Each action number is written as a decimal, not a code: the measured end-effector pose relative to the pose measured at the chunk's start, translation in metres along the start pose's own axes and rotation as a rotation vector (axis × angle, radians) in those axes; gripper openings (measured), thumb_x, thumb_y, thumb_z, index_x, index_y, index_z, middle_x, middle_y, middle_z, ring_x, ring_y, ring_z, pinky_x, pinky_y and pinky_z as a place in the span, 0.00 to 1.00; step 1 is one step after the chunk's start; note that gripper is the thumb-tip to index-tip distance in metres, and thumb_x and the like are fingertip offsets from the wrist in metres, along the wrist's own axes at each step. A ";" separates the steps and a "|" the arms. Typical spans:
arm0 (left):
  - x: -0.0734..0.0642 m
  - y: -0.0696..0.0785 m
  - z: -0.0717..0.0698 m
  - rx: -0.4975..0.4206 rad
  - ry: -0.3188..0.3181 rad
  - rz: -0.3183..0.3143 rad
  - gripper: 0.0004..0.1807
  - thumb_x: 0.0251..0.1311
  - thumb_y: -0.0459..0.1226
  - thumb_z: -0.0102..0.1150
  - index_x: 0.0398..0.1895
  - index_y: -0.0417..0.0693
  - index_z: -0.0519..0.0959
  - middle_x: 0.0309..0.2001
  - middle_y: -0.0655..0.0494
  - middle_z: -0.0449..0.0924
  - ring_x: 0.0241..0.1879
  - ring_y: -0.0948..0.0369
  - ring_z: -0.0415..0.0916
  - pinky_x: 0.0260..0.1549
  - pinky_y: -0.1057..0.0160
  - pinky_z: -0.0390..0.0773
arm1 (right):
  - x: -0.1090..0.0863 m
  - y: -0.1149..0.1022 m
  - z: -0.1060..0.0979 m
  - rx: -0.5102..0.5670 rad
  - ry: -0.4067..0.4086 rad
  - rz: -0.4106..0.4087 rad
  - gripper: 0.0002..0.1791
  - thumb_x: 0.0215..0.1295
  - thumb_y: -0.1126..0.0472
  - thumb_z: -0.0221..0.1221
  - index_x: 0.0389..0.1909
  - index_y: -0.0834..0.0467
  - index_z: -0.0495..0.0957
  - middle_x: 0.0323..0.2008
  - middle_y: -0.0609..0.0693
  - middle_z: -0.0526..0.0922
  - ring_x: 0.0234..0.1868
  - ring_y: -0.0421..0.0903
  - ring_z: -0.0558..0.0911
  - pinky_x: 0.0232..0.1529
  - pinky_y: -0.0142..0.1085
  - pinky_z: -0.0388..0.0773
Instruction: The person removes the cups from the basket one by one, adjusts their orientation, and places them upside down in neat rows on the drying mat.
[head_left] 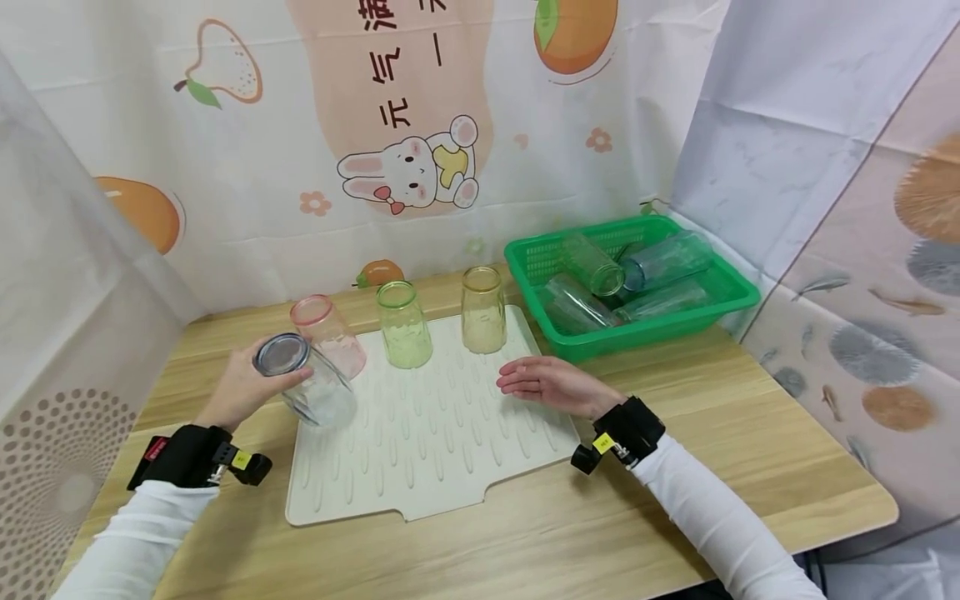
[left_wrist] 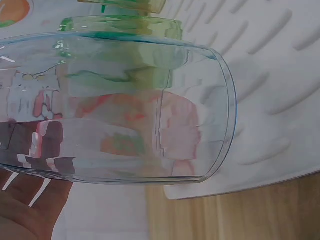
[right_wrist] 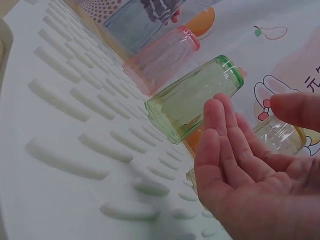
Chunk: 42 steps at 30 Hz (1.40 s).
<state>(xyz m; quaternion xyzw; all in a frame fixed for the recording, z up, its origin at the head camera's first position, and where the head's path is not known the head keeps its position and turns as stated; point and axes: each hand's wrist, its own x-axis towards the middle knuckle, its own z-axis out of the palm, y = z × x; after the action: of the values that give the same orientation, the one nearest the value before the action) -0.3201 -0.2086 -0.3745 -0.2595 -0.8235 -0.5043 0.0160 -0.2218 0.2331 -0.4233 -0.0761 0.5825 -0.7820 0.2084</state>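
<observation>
My left hand [head_left: 243, 385] grips a clear glass [head_left: 330, 396] with a dark bluish end, near the end that faces up. The glass leans over the left side of the white ridged mat [head_left: 427, 458]; whether it touches the mat I cannot tell. Beside it stands a pink glass [head_left: 330, 337]. Further right are a green glass [head_left: 405, 325] and a yellow glass [head_left: 483, 311], all along the mat's far side. My right hand [head_left: 551, 385] hovers by the mat's right edge, holding nothing, its fingers [right_wrist: 227, 145] loosely bent near the yellow glass.
A green plastic basket [head_left: 637, 335] at the back right contains several glasses [head_left: 667, 260] lying on their sides. The mat lies on a wooden table [head_left: 540, 533]. A printed curtain [head_left: 255, 208] hangs behind the table, with more cloth at both sides.
</observation>
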 end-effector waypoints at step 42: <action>0.003 -0.014 0.020 -0.135 -0.014 -0.040 0.36 0.59 0.27 0.62 0.69 0.42 0.57 0.54 0.57 0.68 0.49 0.68 0.68 0.44 0.75 0.68 | -0.010 -0.002 -0.001 0.118 0.137 -0.069 0.13 0.75 0.72 0.40 0.55 0.72 0.66 0.45 0.55 0.80 0.47 0.46 0.81 0.53 0.33 0.75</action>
<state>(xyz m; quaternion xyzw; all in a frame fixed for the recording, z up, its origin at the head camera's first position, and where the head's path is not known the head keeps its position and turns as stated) -0.3244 -0.1955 -0.3944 -0.2470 -0.7928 -0.5569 -0.0175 -0.2141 0.2389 -0.4204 -0.0301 0.5454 -0.8249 0.1453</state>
